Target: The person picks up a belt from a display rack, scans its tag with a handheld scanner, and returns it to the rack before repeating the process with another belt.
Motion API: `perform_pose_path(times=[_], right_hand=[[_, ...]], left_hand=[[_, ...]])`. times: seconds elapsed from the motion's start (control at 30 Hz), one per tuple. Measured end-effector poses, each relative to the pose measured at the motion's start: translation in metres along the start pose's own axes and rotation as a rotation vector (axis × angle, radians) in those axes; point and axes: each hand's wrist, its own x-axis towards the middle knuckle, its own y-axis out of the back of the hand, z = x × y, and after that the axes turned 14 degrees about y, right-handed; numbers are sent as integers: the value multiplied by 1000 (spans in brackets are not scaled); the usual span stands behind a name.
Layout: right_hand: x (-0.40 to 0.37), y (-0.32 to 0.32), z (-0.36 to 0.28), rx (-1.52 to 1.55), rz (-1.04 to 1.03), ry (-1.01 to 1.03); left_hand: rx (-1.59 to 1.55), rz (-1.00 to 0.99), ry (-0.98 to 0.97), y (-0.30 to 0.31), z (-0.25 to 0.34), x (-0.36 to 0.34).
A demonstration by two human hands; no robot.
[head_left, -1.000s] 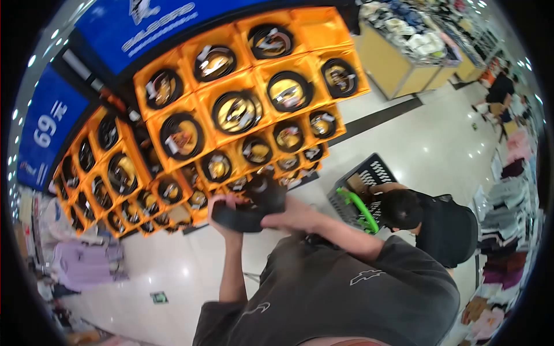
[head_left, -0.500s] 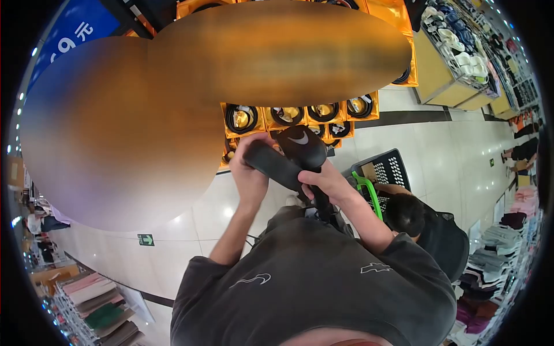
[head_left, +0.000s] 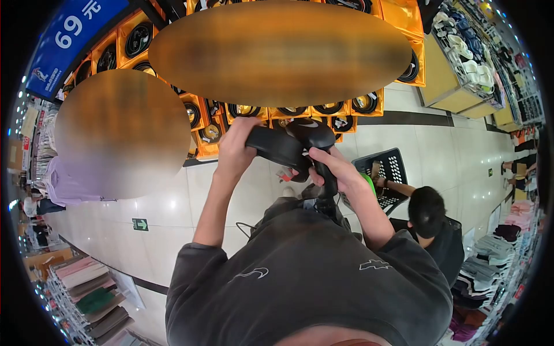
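My left hand (head_left: 235, 151) grips one end of a long, rounded black item (head_left: 276, 147) held in front of my chest. My right hand (head_left: 337, 168) is closed round the narrow lower part of a second black piece (head_left: 311, 134), which has a pale swoosh on its rounded top. The two pieces meet or overlap between my hands; whether they are joined I cannot tell. A small red tag (head_left: 286, 176) shows just below them.
Orange-lined boxes with coiled black belts (head_left: 365, 104) fill the display ahead. A person (head_left: 427, 212) crouches at the right, one arm at a black basket (head_left: 392, 167) with a green handle. Folded clothes (head_left: 95, 300) lie lower left; a shoe stand (head_left: 456, 89) is upper right.
My left hand has moved left and up, and the long black item has tilted with it. The swoosh piece has turned. The crouching person has shifted right, with one arm now visible at the basket.
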Motion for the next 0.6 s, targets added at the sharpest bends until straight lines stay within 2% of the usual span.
perform_pose_path(times=[0.03,0.07,0.2,0.3,0.33,0.43,0.53,0.6], right_hand=[[-1,0,2,-35,4,-9],[0,2,3,-70,7,-15],[-3,2,10,-70,-27,-5],[-5,6,16,-52,-14,47],[-6,3,16,-47,-20,75],[-3,-9,11,-55,-32,149],[-1,-12,9,-50,-43,166],[-2,-4,16,-23,-23,101]], left_hand=[[23,-90,-13,3,4,-1],[58,-99,-85,3,7,-1],[70,-58,-138,0,22,-4],[-369,160,225,-23,37,-15],[-728,117,560,-38,36,-31],[-1082,94,919,-85,30,-73],[-1373,12,1090,-81,42,-76],[-1115,-9,878,-79,25,-77]])
